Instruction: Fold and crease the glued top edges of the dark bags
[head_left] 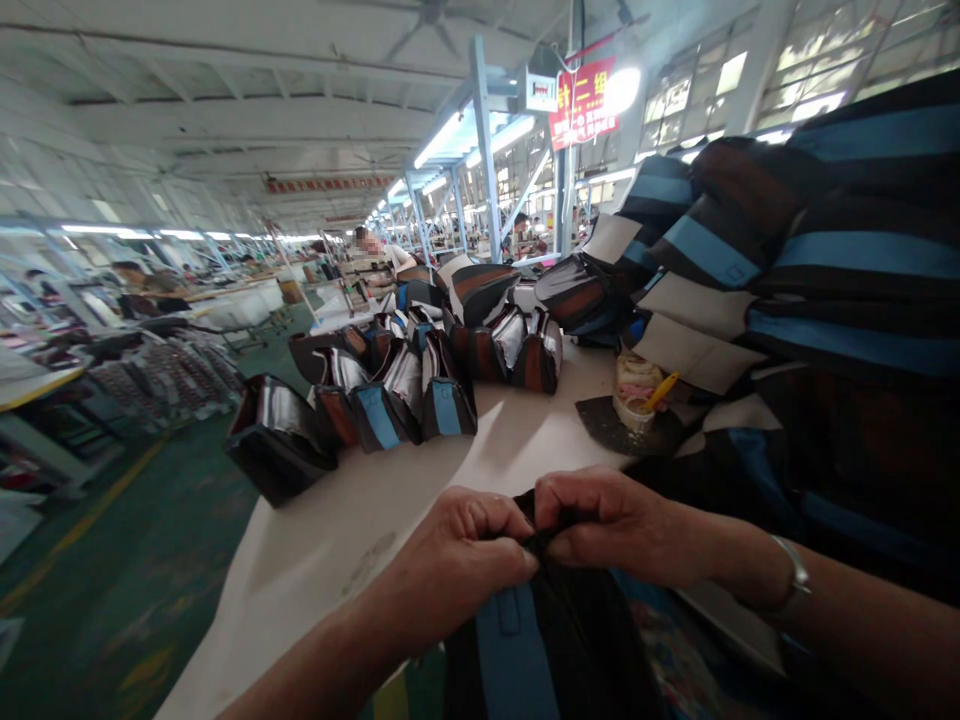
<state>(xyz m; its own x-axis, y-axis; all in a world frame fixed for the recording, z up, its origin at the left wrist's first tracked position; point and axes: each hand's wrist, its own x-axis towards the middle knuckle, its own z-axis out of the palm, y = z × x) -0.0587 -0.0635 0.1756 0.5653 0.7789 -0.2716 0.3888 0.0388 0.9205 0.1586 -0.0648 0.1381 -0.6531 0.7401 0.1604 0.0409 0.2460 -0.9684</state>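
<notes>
A black fabric bag with a blue stripe [514, 650] hangs at the near edge of the pale table, below both hands. My left hand [469, 540] pinches the bag's dark upper edge between thumb and fingers. Close beside it on the right, my right hand [611, 525] grips the same edge, its fingers curled in. The fingertips of the two hands almost meet. A silver bracelet [791, 575] circles the right wrist.
Several finished-looking bags [386, 410] stand on the table [442, 480] beyond my hands. A tub with a yellow-handled tool [636, 400] sits on a dark piece. Bags with blue stripes [862, 255] are piled high at right. People work in the background.
</notes>
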